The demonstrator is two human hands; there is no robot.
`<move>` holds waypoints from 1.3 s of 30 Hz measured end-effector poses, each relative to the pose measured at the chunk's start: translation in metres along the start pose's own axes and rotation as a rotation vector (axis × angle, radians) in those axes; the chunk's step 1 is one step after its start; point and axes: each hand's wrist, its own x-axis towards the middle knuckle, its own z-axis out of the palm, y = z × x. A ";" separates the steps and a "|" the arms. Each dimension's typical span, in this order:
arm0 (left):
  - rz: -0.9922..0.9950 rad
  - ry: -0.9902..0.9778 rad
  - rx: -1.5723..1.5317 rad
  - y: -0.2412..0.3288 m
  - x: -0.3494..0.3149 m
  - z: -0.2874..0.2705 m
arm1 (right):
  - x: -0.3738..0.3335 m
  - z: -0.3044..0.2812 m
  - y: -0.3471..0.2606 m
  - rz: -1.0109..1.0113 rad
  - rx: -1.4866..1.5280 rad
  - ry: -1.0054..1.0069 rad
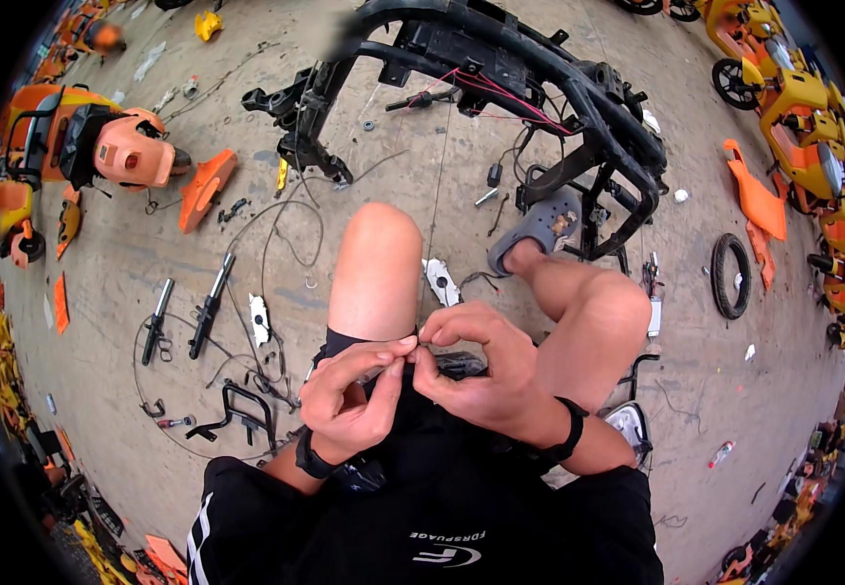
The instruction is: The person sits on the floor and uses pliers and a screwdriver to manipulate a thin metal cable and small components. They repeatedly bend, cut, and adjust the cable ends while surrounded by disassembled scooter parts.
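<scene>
Tiny dark part (pixel 417 337), hard to make out, seemed pinched mid-frame by the left hand (pixel 352 392) and right hand (pixel 486 359) for fiddling, and next likely needed a steady hold.

Whatever lies between the left hand (pixel 349 400) and right hand (pixel 496 361) at their fingertips is hidden or too small to tell. The right hand partly covers a dark part (pixel 461 366) beneath it; its forearm (pixel 593 448) overlaps a pale part (pixel 630 421). Ahead of both hands, the top edge cuts the frame (pixel 593 127), blurred at its upper left.
</scene>
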 end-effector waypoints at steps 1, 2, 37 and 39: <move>0.011 -0.008 0.011 0.000 0.000 -0.002 | 0.000 0.001 -0.001 -0.003 -0.003 -0.003; 0.022 -0.017 0.021 0.000 0.001 -0.004 | 0.000 0.003 -0.001 -0.006 -0.006 -0.004; -0.229 -0.084 -0.067 0.009 0.008 0.001 | -0.006 -0.019 0.007 0.293 0.129 -0.013; -0.233 -0.057 -0.145 0.006 0.005 -0.002 | -0.012 -0.014 0.011 0.309 0.247 -0.029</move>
